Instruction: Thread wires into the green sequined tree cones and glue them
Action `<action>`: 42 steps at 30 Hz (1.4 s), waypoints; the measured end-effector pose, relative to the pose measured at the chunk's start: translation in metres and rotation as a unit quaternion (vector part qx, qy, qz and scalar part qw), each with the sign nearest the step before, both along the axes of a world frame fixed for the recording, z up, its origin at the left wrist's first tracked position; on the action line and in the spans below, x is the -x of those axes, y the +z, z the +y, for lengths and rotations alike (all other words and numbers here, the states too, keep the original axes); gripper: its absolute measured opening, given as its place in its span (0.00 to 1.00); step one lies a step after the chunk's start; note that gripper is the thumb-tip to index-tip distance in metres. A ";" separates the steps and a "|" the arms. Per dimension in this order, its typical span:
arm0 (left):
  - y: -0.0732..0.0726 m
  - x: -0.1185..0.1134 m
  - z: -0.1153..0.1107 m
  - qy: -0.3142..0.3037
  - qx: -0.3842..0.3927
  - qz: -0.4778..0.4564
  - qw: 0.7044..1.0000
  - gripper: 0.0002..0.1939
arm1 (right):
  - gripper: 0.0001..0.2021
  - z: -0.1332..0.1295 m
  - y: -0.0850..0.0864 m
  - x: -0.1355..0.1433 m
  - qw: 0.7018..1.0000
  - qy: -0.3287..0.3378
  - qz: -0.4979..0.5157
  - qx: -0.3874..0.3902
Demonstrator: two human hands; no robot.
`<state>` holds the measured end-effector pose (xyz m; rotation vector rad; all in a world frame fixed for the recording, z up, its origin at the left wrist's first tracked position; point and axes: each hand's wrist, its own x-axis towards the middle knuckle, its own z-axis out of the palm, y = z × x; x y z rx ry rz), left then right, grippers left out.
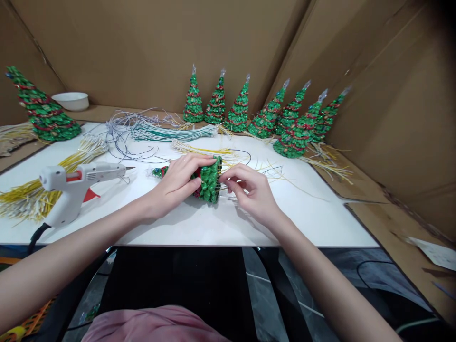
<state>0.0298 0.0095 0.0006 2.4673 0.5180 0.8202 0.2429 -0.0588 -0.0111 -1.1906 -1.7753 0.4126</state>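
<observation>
A small green Christmas tree ornament [210, 183] with red garland lies on its side on the white board, its tip pointing left and its base to the right. Over its middle, my left hand [183, 176] is wrapped, pressing it to the surface. At the open base, my right hand [251, 187] pinches with thumb and index finger; thin wires stick out there, but what exactly sits between the fingertips is too small to make out. Yellow and dark loose wires [274, 171] spread behind my right hand.
A white glue gun [71, 190] stands at left beside a bundle of yellow wires [32, 194]. Green wires [174, 134] lie at the back. Several finished-looking trees [238, 109] line the cardboard wall, another tree [46, 114] and a white bowl [73, 101] are far left.
</observation>
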 end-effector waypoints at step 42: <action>0.001 -0.003 -0.003 0.006 -0.005 0.002 1.000 0.21 | 0.10 0.004 -0.007 0.030 0.990 -0.092 -0.076 -0.081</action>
